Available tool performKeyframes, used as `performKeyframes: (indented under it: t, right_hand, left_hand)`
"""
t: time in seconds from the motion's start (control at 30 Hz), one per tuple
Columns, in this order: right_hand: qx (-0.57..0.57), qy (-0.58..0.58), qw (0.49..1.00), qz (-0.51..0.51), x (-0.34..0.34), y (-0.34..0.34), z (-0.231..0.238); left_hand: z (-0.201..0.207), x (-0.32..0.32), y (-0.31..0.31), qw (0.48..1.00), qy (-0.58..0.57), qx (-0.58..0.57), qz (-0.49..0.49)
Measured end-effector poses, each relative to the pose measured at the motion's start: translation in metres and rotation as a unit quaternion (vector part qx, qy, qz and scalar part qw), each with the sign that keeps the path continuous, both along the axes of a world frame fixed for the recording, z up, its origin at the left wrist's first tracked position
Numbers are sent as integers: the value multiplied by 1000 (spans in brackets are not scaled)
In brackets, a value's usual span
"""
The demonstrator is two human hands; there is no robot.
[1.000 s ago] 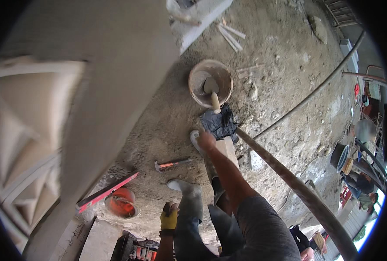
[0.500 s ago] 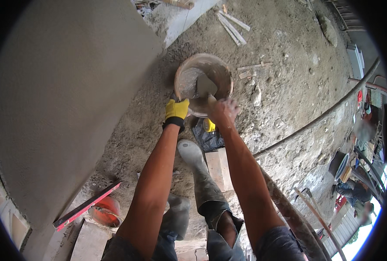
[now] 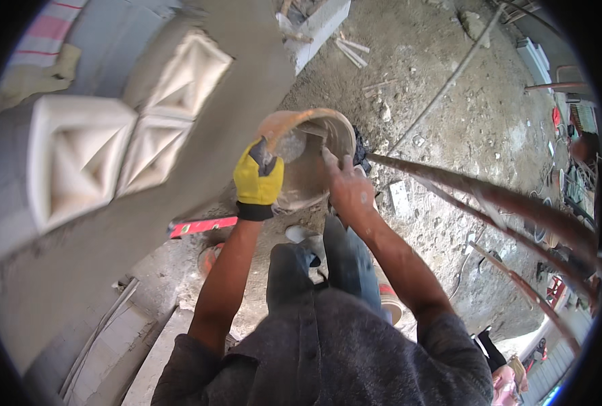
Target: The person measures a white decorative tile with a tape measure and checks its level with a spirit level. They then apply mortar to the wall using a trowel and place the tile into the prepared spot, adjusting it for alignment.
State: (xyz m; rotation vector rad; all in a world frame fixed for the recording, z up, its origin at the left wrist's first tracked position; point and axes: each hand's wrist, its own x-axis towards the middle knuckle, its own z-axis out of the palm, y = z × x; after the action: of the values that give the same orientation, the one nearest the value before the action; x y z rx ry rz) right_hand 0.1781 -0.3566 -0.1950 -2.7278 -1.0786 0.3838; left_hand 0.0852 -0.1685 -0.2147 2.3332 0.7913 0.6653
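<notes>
We see the bucket (image 3: 311,162) held up in front of us, tipped so its open top faces us. Its near rim is smeared with grey and orange. Inside we see wet grey mortar (image 3: 291,145) stuck to the wall; we cannot tell how much is in it.

Our left hand (image 3: 258,177), in a yellow glove, is closed on the bucket's left rim. Our right hand (image 3: 347,186) is bare and curled on the right rim, fingers (image 3: 329,158) hooked over the edge.

The grey plastered wall (image 3: 179,196) stands just beside the bucket on the left, so there is little room that way. Rusty steel bars (image 3: 490,199) run close by on the right, starting near the bucket. Below lies bare dirt ground (image 3: 450,122) with more open room. A red level (image 3: 203,227) lies at the foot of the wall, under the left hand.
</notes>
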Motion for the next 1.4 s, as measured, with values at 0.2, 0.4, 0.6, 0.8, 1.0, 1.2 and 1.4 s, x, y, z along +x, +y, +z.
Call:
performKeyframes:
  t: [0.2,0.4,0.6,0.8,1.0,1.2,1.4]
  right_hand:
    - [12,-57,987,152,-90,-28,127]
    - [139,-147,971,125,-91,4,244]
    - [34,-188,948,256,-130,3,250]
    - [140,-290,931,174,-147,11,253]
    - [13,-218,952,215,-160,-18,242]
    - [-20,-222,964,144,-151,-1,268]
    - [7,-78,963,256,-151,-5,273]
  left_hand:
    - [171,-77,12,987,-138,-8,82]
    - [233,-134,15,969,-205,107,88]
    - [236,-160,34,952,-279,-14,127]
    - [251,-175,16,960,-248,-28,130]
    - [239,-175,-22,951,-262,-22,161]
    - [243,-166,-42,956,-266,61,110]
    - [255,-196,-33,952,-297,46,58]
